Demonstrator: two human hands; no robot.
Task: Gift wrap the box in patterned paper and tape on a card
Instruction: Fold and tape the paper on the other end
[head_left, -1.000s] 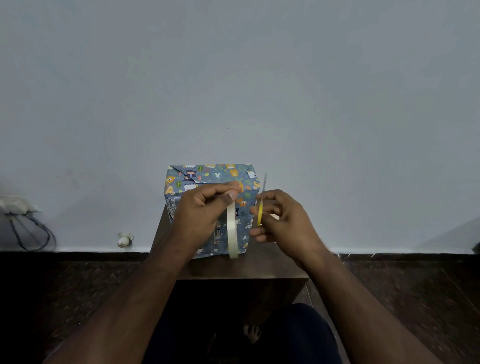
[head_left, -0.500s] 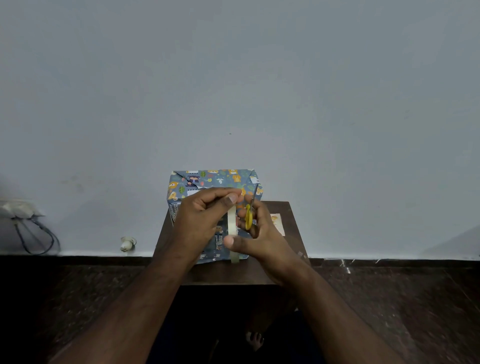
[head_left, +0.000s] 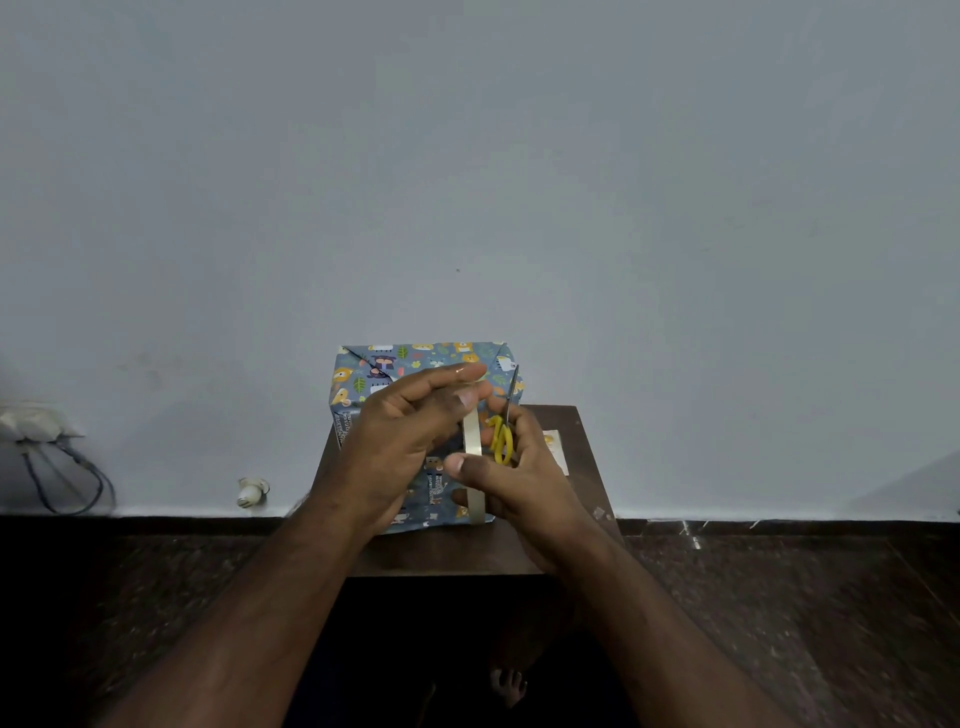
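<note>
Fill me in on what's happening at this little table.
A person is gift wrapping. The box, already covered in animal-print paper, stands on a small brown table. The left hand and right hand together hold a roll of tape edge-on in front of the box. The right hand also carries yellow-handled scissors, blades pointing up. A card lies on the table to the right, not yet taped on.
</note>
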